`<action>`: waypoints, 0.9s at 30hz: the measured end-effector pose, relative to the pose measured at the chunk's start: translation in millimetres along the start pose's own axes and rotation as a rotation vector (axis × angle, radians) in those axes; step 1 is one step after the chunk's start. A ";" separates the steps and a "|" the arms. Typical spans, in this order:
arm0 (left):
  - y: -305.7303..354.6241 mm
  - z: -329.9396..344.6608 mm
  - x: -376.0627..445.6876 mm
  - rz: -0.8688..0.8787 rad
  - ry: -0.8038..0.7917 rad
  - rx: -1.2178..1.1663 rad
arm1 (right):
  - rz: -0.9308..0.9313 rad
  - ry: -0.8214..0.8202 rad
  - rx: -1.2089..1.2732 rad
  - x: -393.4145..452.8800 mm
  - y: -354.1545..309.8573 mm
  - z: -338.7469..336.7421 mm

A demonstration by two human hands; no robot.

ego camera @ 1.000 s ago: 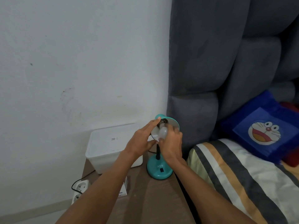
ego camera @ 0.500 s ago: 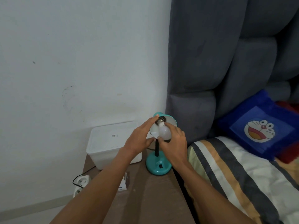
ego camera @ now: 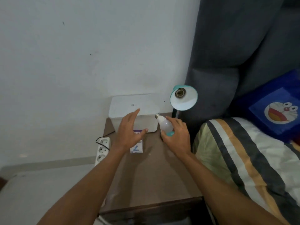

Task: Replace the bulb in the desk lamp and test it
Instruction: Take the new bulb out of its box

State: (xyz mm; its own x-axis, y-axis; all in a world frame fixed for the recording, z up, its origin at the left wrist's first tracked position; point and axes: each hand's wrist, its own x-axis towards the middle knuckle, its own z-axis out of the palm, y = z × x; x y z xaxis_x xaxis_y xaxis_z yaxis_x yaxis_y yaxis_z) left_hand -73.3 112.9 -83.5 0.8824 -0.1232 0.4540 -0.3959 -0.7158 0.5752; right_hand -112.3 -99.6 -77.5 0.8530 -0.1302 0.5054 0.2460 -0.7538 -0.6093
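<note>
The teal desk lamp (ego camera: 184, 98) stands at the back right of the brown bedside table (ego camera: 154, 179); its shade faces me and the socket inside is bare. My right hand (ego camera: 176, 137) holds a white bulb (ego camera: 164, 124) below the shade, screw base pointing up and left. The lamp's teal base is mostly hidden behind this hand. My left hand (ego camera: 129, 130) hovers open, fingers spread, above a small white and purple bulb box (ego camera: 137, 147) lying on the table.
A white lidded plastic container (ego camera: 133, 109) sits against the wall behind my hands. A white power strip (ego camera: 102, 148) with a black cord lies left of the table. A grey padded headboard (ego camera: 235, 54) and striped bedding (ego camera: 243, 159) border the right side.
The bulb has come out of the lamp socket and moved down in my right hand. My left hand let go of the shade and dropped toward the box.
</note>
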 end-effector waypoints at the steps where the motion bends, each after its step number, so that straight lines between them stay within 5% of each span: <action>1: -7.6 0.0 -9.2 -0.038 0.001 -0.018 | 0.015 -0.028 0.010 -4.8 1.6 7.8; 10: -65.8 29.3 -39.1 -0.376 -0.140 -0.297 | 0.209 -0.224 -0.043 -26.7 32.1 67.9; 21: -66.3 46.5 -42.2 -0.406 -0.103 -0.421 | 0.318 -0.337 -0.092 -27.3 50.5 83.6; 27: -66.1 46.6 -42.3 -0.377 -0.110 -0.425 | 0.182 -0.302 -0.155 -13.3 42.9 79.1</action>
State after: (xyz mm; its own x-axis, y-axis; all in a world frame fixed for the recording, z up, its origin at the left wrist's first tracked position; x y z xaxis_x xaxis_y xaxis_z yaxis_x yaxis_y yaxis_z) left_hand -72.6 133.4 -172.4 0.9946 -0.0001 0.1039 -0.0958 -0.3883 0.9165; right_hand -76.7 -79.2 -158.7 0.9791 -0.0926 0.1812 0.0257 -0.8271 -0.5615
